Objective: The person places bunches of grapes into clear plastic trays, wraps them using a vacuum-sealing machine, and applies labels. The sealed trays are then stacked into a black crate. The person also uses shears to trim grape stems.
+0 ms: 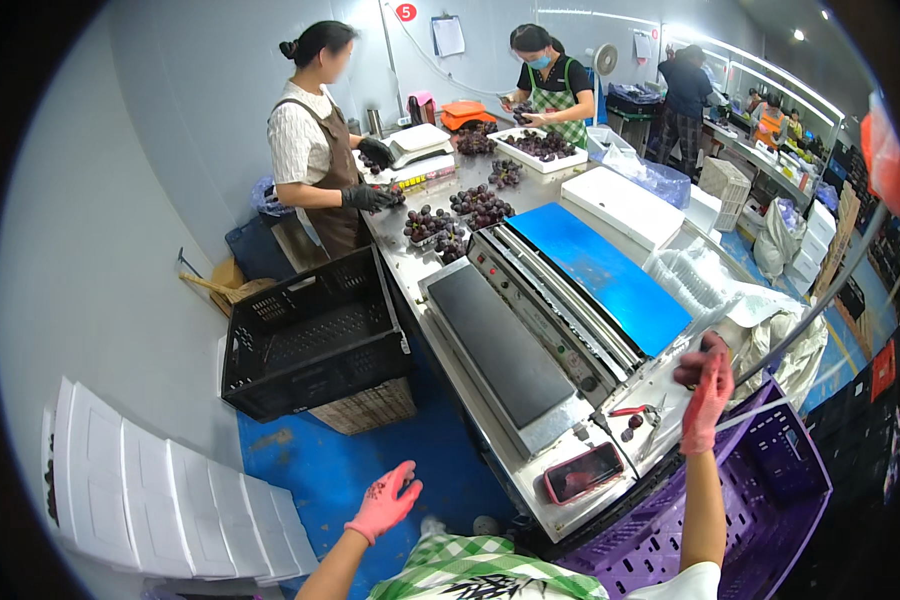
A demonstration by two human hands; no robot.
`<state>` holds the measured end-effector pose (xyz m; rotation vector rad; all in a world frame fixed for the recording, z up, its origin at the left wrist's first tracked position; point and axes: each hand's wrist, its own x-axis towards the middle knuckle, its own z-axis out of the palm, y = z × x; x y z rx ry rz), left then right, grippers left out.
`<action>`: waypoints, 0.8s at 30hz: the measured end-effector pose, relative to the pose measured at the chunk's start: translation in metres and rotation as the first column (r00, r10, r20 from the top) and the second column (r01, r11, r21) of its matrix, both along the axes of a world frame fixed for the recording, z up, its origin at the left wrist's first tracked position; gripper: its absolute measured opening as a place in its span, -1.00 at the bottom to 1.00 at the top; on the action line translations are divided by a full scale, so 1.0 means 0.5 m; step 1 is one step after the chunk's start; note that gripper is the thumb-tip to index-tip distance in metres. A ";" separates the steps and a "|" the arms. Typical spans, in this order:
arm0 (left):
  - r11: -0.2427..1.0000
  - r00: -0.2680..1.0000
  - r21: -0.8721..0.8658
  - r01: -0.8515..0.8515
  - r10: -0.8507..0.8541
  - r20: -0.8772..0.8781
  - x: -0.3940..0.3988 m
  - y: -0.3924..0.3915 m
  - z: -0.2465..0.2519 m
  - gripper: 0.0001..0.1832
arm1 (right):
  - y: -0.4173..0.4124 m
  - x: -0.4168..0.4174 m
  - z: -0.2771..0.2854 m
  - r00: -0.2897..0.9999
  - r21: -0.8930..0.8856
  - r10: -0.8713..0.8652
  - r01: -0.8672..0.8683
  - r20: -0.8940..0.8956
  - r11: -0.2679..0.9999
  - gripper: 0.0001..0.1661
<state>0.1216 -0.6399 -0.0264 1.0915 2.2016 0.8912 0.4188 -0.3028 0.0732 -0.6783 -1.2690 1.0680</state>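
My left hand (385,501), in a pink glove, hangs over the blue floor with its fingers apart and nothing in them. Over the right end of the steel table is my right hand (705,401), also gloved. A dark reddish mass shows at its fingers; whether it is glove or a held thing cannot be told. Below that hand lie red-handled pruning shears (637,411), two loose grapes (631,428) and a phone in a pink case (583,474). A film-wrapping machine (499,345) with a dark heating plate and a blue cover (600,274) stands before me.
A purple crate (765,480) stands at my right. Left of the table, a black crate (315,337) sits on another crate. White foam boxes (172,487) line the wall. Grape bunches (480,206) lie beyond the machine. Two co-workers (322,142) handle grapes there.
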 end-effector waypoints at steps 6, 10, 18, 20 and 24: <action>0.987 1.000 0.163 0.006 -0.002 -0.024 -0.243 0.187 -0.010 -0.61 | -0.021 -0.226 -0.029 0.922 -0.385 0.368 -0.297 0.124 0.874 -0.45; 0.950 0.995 0.303 -0.071 0.047 0.086 -0.462 0.373 -0.048 -0.64 | 0.037 -0.388 0.007 0.886 -0.462 0.437 -0.326 0.156 0.825 -0.57; 0.986 0.782 0.047 -0.161 0.098 0.616 -0.809 0.780 -0.158 -0.53 | 0.255 -0.793 0.008 0.867 -0.582 0.458 -0.273 0.197 0.766 -0.66; 0.985 0.702 0.041 -0.165 0.088 0.706 -0.853 0.846 -0.208 -0.51 | 0.307 -0.908 -0.002 0.826 -0.596 0.521 -0.313 0.213 0.740 -0.60; 0.903 0.491 -0.116 -0.414 0.328 0.807 -0.930 0.963 -0.259 -0.59 | 0.395 -1.103 -0.060 0.750 -0.598 0.571 -0.301 0.334 0.743 -0.58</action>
